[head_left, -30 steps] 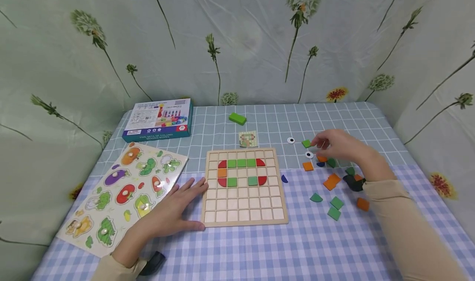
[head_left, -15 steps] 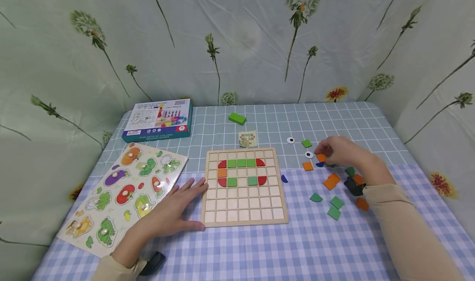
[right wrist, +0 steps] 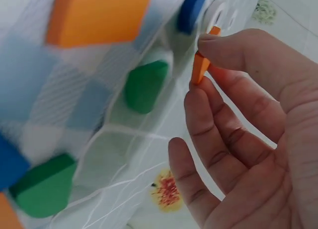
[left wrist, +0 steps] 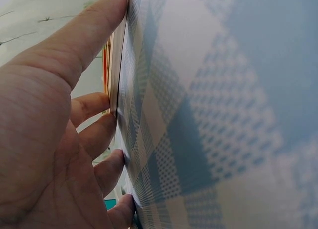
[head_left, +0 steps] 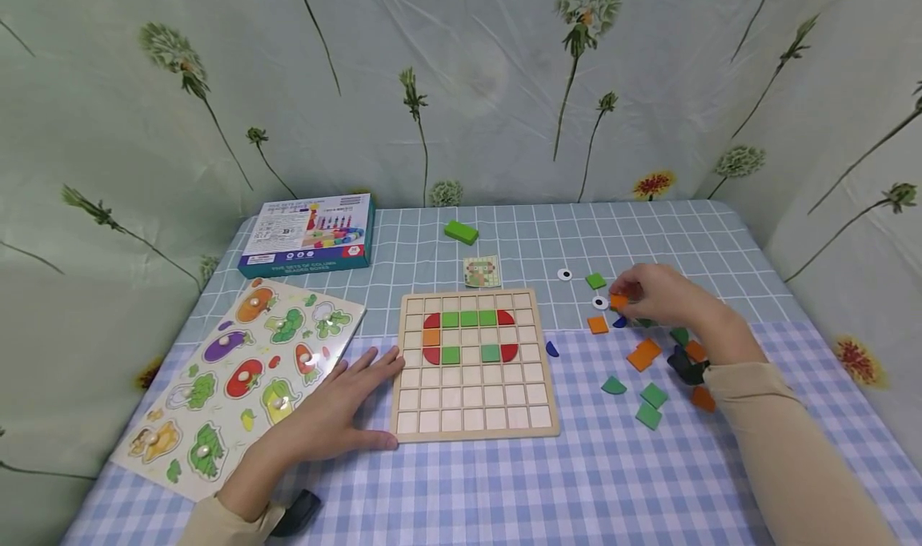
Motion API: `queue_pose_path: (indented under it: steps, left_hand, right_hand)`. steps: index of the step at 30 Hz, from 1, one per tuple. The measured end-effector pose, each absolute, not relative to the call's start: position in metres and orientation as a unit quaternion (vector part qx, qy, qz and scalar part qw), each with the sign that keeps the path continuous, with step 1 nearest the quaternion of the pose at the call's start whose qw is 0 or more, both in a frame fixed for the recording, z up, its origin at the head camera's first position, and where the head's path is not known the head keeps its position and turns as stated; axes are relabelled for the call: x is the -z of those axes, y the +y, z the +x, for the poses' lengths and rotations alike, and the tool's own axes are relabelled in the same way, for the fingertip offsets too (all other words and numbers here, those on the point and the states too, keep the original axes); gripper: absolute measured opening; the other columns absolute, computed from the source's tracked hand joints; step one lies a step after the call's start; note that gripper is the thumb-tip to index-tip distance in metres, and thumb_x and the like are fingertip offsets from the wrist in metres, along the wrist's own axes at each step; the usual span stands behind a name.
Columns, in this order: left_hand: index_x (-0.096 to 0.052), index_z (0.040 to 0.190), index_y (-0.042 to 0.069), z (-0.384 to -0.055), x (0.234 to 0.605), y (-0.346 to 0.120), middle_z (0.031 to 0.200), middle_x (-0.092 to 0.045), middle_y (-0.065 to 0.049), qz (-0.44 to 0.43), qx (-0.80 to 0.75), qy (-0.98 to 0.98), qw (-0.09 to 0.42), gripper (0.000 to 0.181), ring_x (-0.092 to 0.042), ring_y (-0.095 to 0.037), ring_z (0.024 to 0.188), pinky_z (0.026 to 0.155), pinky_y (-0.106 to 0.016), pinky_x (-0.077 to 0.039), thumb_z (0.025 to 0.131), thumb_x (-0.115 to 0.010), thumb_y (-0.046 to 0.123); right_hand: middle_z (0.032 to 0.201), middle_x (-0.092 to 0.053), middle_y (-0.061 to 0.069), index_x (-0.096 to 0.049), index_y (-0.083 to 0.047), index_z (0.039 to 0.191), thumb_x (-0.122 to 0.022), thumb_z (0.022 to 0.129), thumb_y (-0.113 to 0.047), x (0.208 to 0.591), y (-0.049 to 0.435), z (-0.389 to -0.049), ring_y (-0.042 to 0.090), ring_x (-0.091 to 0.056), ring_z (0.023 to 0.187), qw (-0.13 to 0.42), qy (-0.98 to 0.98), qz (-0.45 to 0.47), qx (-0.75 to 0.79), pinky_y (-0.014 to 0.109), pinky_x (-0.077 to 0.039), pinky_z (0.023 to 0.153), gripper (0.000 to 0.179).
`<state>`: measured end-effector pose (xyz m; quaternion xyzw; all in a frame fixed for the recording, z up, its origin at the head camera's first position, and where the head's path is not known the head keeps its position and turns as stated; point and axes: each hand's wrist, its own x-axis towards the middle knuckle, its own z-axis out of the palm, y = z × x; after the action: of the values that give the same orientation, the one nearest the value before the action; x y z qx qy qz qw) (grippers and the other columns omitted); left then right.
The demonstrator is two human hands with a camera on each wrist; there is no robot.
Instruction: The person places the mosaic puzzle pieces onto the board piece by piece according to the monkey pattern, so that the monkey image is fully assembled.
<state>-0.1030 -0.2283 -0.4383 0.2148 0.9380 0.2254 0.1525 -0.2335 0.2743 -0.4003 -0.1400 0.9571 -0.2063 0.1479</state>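
Observation:
My right hand (head_left: 659, 296) pinches an orange square tile (right wrist: 200, 67) between thumb and fingers, above the loose pieces at the right of the table. A white eye disc (head_left: 599, 303) and a blue half-round piece (head_left: 619, 322) lie close by it. My left hand (head_left: 334, 410) rests with fingers spread on the cloth, fingertips and thumb touching the left edge of the wooden grid board (head_left: 479, 426). In the board sit red rounded corners (head_left: 508, 351), green squares (head_left: 469, 318) and one orange square (head_left: 430, 336). A small pattern card (head_left: 481, 271) lies behind the board.
A vegetable peg puzzle (head_left: 238, 370) lies at left beneath my forearm, with a boxed toy (head_left: 308, 234) behind it. A green block (head_left: 461, 231) lies at the back. Loose orange tiles (head_left: 643, 355) and green tiles (head_left: 648, 415) are scattered at right.
My right hand came away from the green tile, moved to the orange tile and picked it up, shifting it slightly toward the eye disc. The left hand stays where it was.

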Motion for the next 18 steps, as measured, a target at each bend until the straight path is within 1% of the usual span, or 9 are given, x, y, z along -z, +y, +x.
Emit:
queue_pose_path:
  steps: [5, 9, 14, 18]
  left_hand:
    - [-0.042, 0.167, 0.026, -0.103, 0.439, -0.228, 0.178, -0.031, 0.001, 0.215, -0.225, 0.938, 0.151, 0.108, -0.022, -0.041, 0.167, 0.13, -0.075, -0.012, 0.077, -0.088, 0.066]
    - [-0.042, 0.167, 0.025, -0.103, 0.438, -0.228, 0.178, -0.031, 0.001, 0.214, -0.227, 0.938, 0.152, 0.108, -0.022, -0.041, 0.167, 0.13, -0.075, -0.012, 0.077, -0.088, 0.065]
    - [-0.041, 0.167, 0.026, -0.102, 0.437, -0.227, 0.178, -0.031, 0.001, 0.214, -0.228, 0.937, 0.153, 0.108, -0.022, -0.041, 0.167, 0.13, -0.075, -0.012, 0.077, -0.088, 0.065]
    - [-0.041, 0.167, 0.027, -0.102, 0.437, -0.228, 0.178, -0.031, 0.002, 0.213, -0.23, 0.937, 0.154, 0.108, -0.021, -0.04, 0.167, 0.131, -0.074, -0.011, 0.077, -0.088, 0.065]
  right_hand:
    - [0.11, -0.077, 0.013, -0.078, 0.001, 0.119, -0.082, 0.092, -0.012, 0.393, 0.26, -0.231, 0.023, -0.065, 0.091, 0.12, 0.954, -0.175, 0.21, 0.042, -0.061, 0.083, 0.029]
    - [0.109, -0.077, 0.009, -0.08, -0.002, 0.118, -0.083, 0.092, -0.015, 0.391, 0.245, -0.229, 0.022, -0.067, 0.094, 0.102, 0.95, -0.21, 0.207, 0.037, -0.059, 0.081, 0.028]
    - [0.108, -0.077, 0.007, -0.081, -0.004, 0.116, -0.082, 0.093, -0.013, 0.392, 0.226, -0.228, 0.02, -0.068, 0.093, 0.098, 0.941, -0.243, 0.216, 0.032, -0.059, 0.078, 0.025]
    - [0.109, -0.078, 0.006, -0.081, -0.006, 0.117, -0.082, 0.094, -0.014, 0.392, 0.208, -0.227, 0.019, -0.067, 0.094, 0.109, 0.936, -0.253, 0.219, 0.033, -0.061, 0.081, 0.024]
